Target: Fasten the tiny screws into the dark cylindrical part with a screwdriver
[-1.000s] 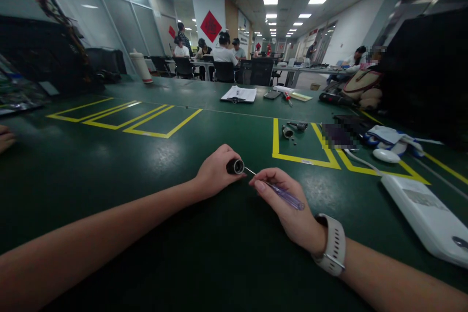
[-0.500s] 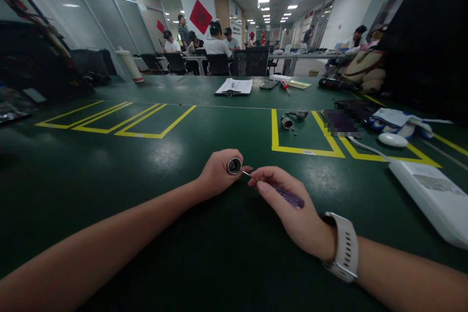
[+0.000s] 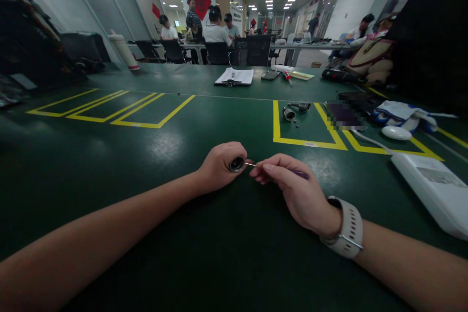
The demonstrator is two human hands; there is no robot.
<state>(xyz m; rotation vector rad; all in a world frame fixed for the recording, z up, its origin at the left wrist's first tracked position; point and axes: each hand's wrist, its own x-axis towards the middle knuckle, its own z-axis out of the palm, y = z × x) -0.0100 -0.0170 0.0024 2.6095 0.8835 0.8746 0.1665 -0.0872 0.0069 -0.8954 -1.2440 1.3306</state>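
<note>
My left hand [image 3: 218, 169] is closed around a round hollow metal part [image 3: 236, 164], its open end turned toward me. The far side of that part is hidden in my fingers. Between the fingers and thumb of my right hand [image 3: 300, 190] is a slim screwdriver [image 3: 301, 174] with a purple translucent handle. Its thin shaft points left and meets the rim of the metal part; whether the tip goes inside is too small to tell. Both hands are above the green table [image 3: 204, 243].
Inside a yellow taped box lie metal parts [image 3: 288, 114] and tiny pieces. Farther back are a clipboard [image 3: 234, 76], a phone [image 3: 270, 75] and a red screwdriver [image 3: 287, 78]. At right are a white device [image 3: 431, 190], its cable and gloves [image 3: 400, 116]. People sit beyond.
My view has tipped slightly downward. The right hand has turned, so the screwdriver lies flatter and its handle shows less. The left hand still grips the metal part.
</note>
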